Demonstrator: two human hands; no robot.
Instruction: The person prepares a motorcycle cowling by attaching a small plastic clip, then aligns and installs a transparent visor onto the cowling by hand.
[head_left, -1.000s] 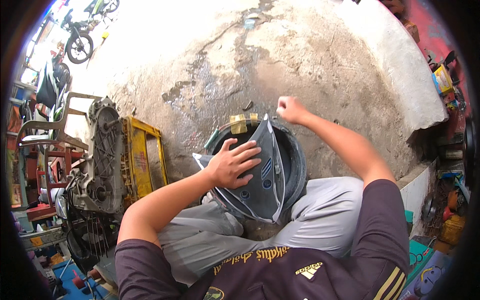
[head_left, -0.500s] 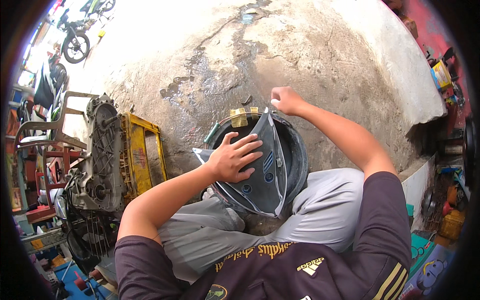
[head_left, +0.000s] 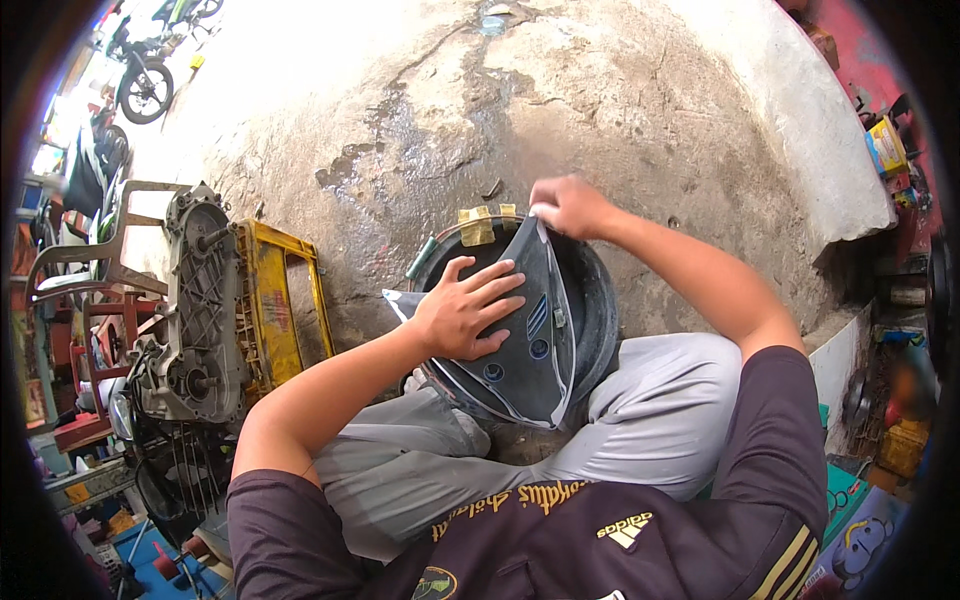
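A dark grey triangular panel (head_left: pixel 515 340), like a motorcycle body panel, lies across the mouth of a black bucket (head_left: pixel 597 335) between my legs. It has light, scuffed edges, slanted slots and two round holes. My left hand (head_left: pixel 468 308) rests flat on its left part, fingers spread, with nothing in it. At the panel's far tip is my right hand (head_left: pixel 572 207), its fingers curled together and slightly blurred; whether anything is pinched in them is hidden. Yellowish patches (head_left: pixel 476 226) hang over the bucket's far rim, beside the green grip (head_left: pixel 421 258) of its handle.
On the left stand a grey metal engine casing (head_left: pixel 205 300), a yellow crate (head_left: pixel 280 310) and a chair frame (head_left: pixel 120 240). Wet concrete floor (head_left: pixel 440 150) stretches ahead. A raised concrete slab (head_left: pixel 800 130) borders the right, with a yellow-and-blue can (head_left: pixel 885 147) beyond it.
My right hand has moved a little left and nearer, onto the panel's far tip, where before it was just beyond it. My left hand stays on the panel.
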